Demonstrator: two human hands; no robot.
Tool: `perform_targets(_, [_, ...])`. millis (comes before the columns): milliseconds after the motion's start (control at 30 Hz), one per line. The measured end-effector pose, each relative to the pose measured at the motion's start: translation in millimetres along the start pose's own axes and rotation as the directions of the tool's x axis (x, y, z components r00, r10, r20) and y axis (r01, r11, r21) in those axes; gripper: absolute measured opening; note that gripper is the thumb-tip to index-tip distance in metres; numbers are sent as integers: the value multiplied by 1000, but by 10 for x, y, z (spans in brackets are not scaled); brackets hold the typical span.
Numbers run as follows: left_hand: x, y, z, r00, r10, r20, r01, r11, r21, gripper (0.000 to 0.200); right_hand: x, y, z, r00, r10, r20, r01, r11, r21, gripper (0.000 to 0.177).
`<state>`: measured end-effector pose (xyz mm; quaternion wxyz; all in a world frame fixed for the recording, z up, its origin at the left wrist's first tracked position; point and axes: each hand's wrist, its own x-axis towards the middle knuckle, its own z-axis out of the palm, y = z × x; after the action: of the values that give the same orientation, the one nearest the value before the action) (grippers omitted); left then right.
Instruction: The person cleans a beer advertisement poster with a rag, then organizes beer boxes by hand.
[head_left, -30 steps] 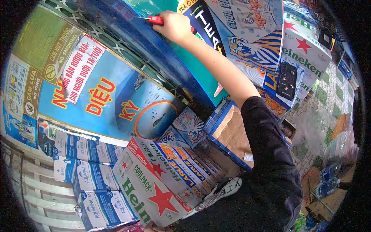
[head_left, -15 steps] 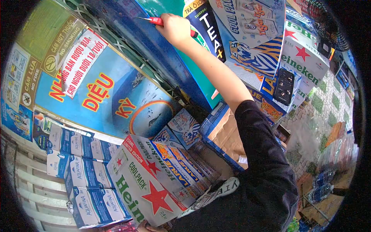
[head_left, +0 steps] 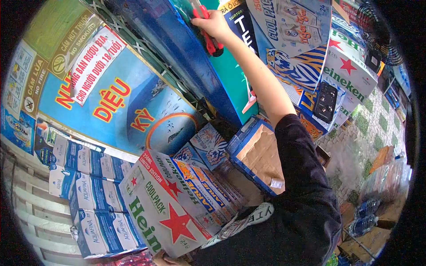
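Still at the lower edge of the Heineken carton (head_left: 153, 208), the left hand (head_left: 167, 260) is mostly cut off, so I cannot tell its grip. Farther right, the right hand (head_left: 214, 26) stays closed around the red-and-black tool (head_left: 207, 39), but the tool has swung: its thin end pointed left before, and now it points to the top edge, its black butt downward over the green panel (head_left: 230, 73).

White slats (head_left: 37, 224) curve beside the boxy, blue-and-white Aquafina packs (head_left: 95, 197); the poster (head_left: 111, 99) looks smooth, the blue frame (head_left: 164, 48) glossy and scuffed, the open box (head_left: 262, 155) lined with creased brown cardboard.

Stacked Larue cartons (head_left: 208, 188) lie behind the Heineken one. The black sleeve (head_left: 306, 164) hides the open box's right side; beyond it a black phone (head_left: 326, 102) rests on a carton.
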<state>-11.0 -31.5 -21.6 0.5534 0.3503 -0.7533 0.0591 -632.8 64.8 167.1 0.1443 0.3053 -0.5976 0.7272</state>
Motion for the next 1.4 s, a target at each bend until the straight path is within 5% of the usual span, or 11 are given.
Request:
perform_targets(167, [245, 385, 2, 985, 169, 46, -170, 985, 15, 40, 30, 47, -40, 989, 84, 122, -114, 958, 264, 15])
perform_targets(400, [219, 365, 11, 990, 134, 40, -136, 989, 62, 43, 63, 65, -60, 976, 95, 194, -146, 952, 268, 16])
perform_targets(600, [65, -143, -31, 993, 118, -20, -118, 993, -6, 41, -111, -43, -17, 993, 95, 69, -108, 970, 216, 18])
perform_targets(667, [-156, -1068, -133, 850, 417, 321, -252, 858, -448, 40, -139, 52, 11, 998, 63, 17, -65, 975, 210, 19])
perform_targets(900, [-243, -1027, -102, 900, 339, 273, -229, 903, -364, 40, -146, 32, 80, 985, 72, -158, -38, 977, 209, 23])
perform_targets(1400, [-142, -564, -33, 976, 181, 122, -164, 977, -137, 41, -11, 119, 127, 983, 70, -168, -60, 996, 60, 28])
